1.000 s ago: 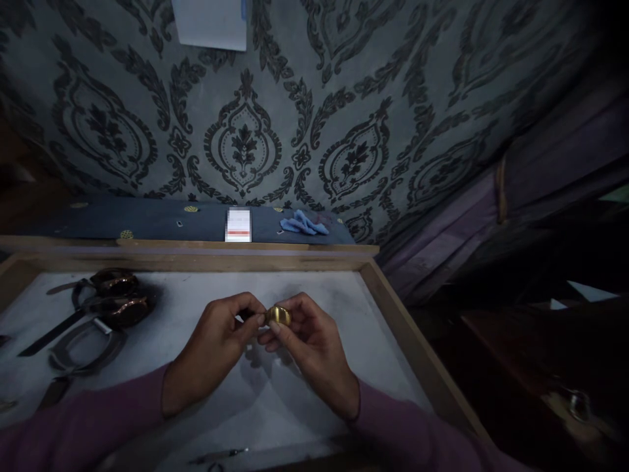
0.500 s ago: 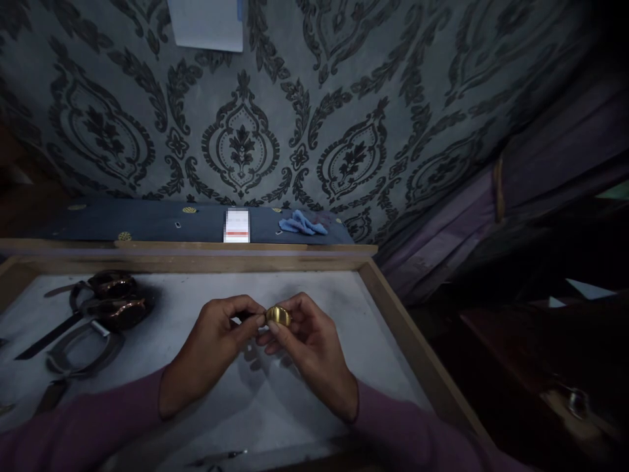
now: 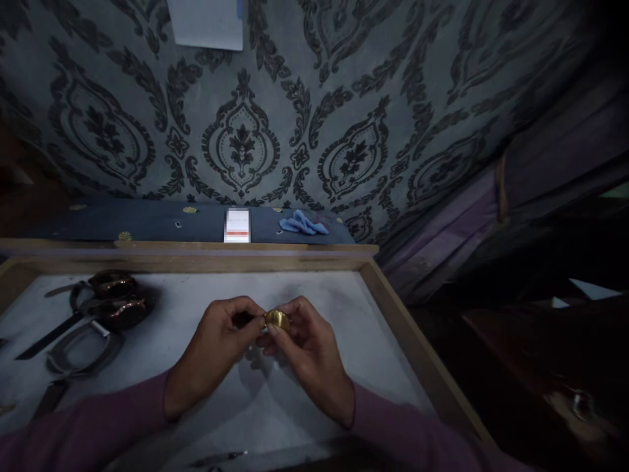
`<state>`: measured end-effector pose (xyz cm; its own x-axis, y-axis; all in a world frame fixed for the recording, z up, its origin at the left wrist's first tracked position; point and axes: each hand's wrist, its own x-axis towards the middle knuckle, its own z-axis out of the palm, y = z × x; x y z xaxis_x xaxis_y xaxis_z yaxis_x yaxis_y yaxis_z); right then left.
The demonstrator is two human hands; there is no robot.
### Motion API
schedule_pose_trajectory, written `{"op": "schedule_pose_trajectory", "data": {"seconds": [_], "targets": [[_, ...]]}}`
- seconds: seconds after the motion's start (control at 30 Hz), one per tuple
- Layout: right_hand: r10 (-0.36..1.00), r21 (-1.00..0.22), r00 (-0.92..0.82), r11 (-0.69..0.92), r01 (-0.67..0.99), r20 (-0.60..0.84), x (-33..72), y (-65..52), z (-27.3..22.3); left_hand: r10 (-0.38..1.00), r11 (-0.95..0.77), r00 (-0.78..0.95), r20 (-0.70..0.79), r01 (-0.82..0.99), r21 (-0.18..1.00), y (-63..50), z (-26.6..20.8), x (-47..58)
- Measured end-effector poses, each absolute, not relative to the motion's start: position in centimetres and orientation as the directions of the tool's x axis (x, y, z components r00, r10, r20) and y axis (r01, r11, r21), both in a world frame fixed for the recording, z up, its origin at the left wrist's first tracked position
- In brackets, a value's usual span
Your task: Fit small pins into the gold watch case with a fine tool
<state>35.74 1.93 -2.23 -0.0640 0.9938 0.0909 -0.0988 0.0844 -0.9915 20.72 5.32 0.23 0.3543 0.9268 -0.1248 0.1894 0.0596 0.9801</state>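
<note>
A small, shiny, rounded gold-coloured metal piece is held up between my two hands, above the tray's white surface. My right hand grips it from the right, the thumb across its lower front and the fingers behind. At its left edge, the thumb and index finger of my left hand are pinched together. Whether a tiny part also sits between those left fingertips is hidden. The back of the gold piece is out of sight.
A wooden-rimmed tray lies under my hands. At its left are dark, shiny strapped items and a looped strap. A slim tool lies near the front. Behind the rim are a lit phone and a blue cloth.
Both hands stay pinched around the gold piece, which has shifted very slightly left and down. Everything else lies as before.
</note>
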Motion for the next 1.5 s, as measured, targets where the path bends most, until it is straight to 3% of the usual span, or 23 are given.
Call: {"op": "schedule_pose_trajectory", "data": {"seconds": [0.7, 1.5], "targets": [[0.994, -0.993, -0.068, 0.081, -0.082, 0.087, 35.68, 1.98, -2.04, 0.935, -0.086, 0.355, -0.005, 0.240, 0.967, 4.95, -0.21, 20.86], [0.994, -0.990, -0.091, 0.050, -0.135, 0.063, 35.60, 2.23, -2.39, 0.911, -0.045, 0.409, -0.057, 0.236, 0.971, 5.24, -0.56, 20.47]]}}
